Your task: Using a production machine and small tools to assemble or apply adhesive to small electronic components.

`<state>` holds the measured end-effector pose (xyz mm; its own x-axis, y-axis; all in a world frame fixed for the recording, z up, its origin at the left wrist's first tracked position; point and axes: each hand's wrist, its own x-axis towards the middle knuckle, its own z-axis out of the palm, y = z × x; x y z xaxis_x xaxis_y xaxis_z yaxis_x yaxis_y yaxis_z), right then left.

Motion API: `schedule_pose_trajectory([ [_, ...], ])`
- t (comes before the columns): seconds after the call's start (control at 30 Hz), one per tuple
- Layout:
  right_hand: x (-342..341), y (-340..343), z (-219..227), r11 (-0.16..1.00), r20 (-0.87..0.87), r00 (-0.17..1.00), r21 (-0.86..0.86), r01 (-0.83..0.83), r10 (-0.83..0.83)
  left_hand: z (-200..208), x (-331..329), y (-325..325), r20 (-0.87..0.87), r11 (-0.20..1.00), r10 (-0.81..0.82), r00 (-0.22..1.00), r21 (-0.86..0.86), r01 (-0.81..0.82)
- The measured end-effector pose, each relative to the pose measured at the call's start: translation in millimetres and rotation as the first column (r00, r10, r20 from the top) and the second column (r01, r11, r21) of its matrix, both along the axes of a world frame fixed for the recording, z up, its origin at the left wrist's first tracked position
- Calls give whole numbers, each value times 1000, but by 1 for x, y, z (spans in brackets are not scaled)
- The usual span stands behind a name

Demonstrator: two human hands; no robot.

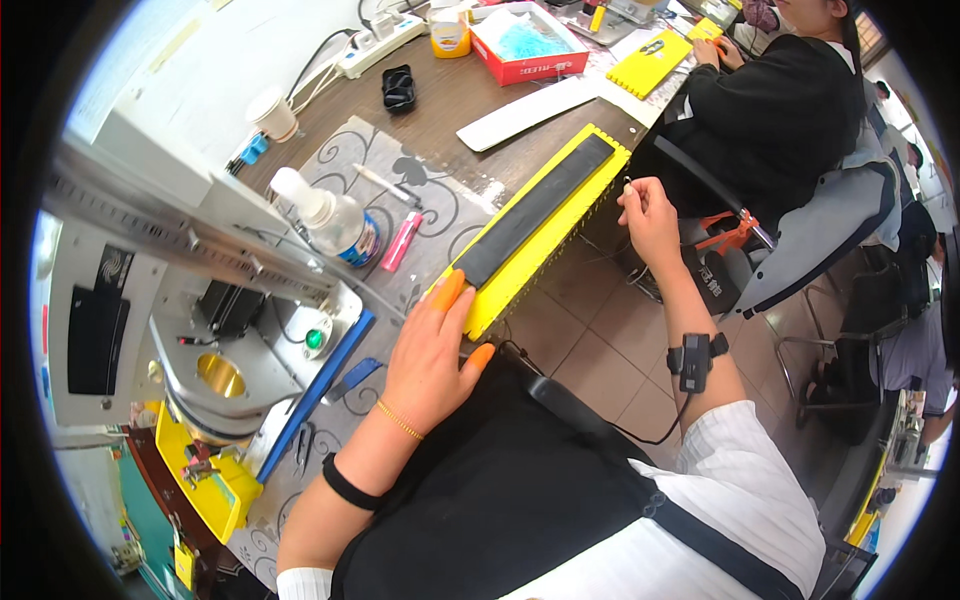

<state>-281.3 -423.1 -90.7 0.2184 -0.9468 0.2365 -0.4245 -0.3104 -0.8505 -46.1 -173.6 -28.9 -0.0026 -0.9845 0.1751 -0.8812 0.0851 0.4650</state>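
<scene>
A long yellow board (545, 240) with a notched edge lies along the front edge of the table, and a flat black strip (540, 205) rests on it. My left hand (425, 350), with orange finger covers on a finger and the thumb, lies at the board's near end. Its fingers are stretched and touch the corner, with the thumb apart. To the right of the board's far end, my right hand (650, 215) is raised over the floor in a pinch. Something tiny and dark shows at its fingertips, too small to name.
A pump bottle (345, 225), a pink tube (402, 241) and a white pen (385, 185) lie left of the board. A metal machine (215, 375) stands nearer left. Beyond are a white strip (530, 112) and a red box (530, 65). A co-worker (785, 100) sits at far right.
</scene>
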Motion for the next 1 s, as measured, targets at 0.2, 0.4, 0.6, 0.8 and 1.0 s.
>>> schedule_pose_trajectory([
  [0.2, 1, -36, -11, 985, -89, 994, -170, 39, -55, 8, 3, -9, 1, 999, 37, 999, 3, -37],
  [0.4, 1, -40, -7, 986, -188, 982, -167, -13, -19, 11, 7, -12, 25, 998, 49, 999, 47, -50],
  [0.6, -1, -39, -7, 987, -239, 971, -155, -34, -5, 13, 8, -13, 30, 998, 44, 999, 44, -46],
  [0.8, -13, -38, -5, 997, -218, 976, -64, -37, 22, 13, 10, -13, -9, 998, 39, 999, 43, -39],
  [1.0, -2, -5, 25, 979, -209, 976, -202, 11, -54, 12, 13, -9, -47, 999, 14, 999, 37, -12],
])
